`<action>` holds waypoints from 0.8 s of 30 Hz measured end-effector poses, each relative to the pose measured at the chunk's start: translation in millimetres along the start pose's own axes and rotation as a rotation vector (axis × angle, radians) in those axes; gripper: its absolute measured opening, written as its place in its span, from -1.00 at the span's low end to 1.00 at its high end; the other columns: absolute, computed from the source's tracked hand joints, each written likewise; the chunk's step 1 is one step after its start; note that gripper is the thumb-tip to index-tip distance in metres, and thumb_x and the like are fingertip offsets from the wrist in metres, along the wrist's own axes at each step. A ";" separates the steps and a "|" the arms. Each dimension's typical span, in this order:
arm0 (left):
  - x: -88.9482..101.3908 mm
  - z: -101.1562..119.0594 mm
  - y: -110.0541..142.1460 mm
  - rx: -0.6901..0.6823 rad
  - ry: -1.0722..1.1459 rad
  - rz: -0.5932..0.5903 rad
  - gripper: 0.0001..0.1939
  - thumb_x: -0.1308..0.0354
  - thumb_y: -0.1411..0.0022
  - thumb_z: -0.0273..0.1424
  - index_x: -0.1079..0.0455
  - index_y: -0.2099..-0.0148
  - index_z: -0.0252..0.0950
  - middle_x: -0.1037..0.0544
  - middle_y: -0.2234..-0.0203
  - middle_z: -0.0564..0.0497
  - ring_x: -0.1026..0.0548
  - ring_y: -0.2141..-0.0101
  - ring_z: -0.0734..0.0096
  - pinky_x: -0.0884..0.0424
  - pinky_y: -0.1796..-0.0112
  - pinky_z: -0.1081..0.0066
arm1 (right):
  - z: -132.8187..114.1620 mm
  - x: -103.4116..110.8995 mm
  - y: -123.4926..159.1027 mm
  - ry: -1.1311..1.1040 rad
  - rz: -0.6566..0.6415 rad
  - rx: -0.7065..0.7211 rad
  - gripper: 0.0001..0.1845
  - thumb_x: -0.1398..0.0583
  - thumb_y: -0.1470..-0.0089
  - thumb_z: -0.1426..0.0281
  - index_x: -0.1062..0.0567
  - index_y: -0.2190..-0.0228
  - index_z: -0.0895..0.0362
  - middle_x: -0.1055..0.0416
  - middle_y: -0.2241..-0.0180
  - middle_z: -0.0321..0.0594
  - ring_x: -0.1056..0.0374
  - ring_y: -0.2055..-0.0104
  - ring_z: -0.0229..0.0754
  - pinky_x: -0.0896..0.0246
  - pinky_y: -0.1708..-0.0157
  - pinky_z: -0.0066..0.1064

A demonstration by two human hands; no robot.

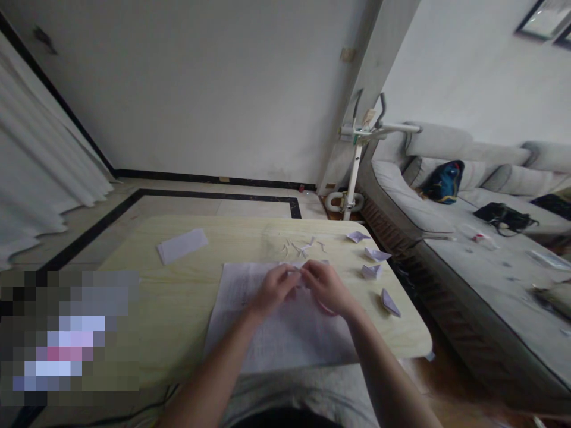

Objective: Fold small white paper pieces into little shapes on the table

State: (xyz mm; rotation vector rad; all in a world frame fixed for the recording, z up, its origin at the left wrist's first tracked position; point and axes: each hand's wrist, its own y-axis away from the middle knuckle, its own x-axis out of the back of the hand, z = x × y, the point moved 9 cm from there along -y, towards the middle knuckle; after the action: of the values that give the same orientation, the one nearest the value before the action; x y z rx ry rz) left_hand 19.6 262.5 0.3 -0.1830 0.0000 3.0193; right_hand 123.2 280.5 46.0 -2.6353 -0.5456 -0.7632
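My left hand (277, 286) and my right hand (325, 285) meet above a large printed sheet (285, 345) on the table. Both sets of fingers are pinched together around a small piece of white paper (294, 271), mostly covered by the fingertips. Under my right palm a pink curved thing (328, 310) shows in part; its kind is unclear. Just beyond the fingers lie several thin paper scraps (301, 247). Folded paper boats (372, 271) stand in a loose row to the right of my right hand.
A stack of white paper slips (182, 245) lies at the table's far left. The pale wooden table (151, 315) has rounded corners. A grey sofa (473, 267) with bags runs along the right, and white exercise equipment (355, 166) stands behind the table.
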 end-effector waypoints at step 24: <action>35.1 -4.9 -2.9 0.051 0.345 0.356 -0.73 -0.26 -0.02 -0.25 -0.40 0.32 -0.36 -0.57 0.49 0.00 -0.51 0.57 0.49 -0.34 0.54 0.53 | 30.6 24.9 35.4 0.806 -0.121 -0.034 -0.83 -0.16 -0.12 0.31 -0.51 0.36 0.13 -0.49 0.44 -0.08 -0.40 0.41 -0.11 -0.07 0.43 -0.40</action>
State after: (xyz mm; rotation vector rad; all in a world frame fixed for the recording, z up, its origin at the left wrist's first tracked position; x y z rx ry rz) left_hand -14.1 269.4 -8.8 -0.7720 0.1555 3.2837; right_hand 171.8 269.3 28.1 -2.0619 -0.4450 -1.7418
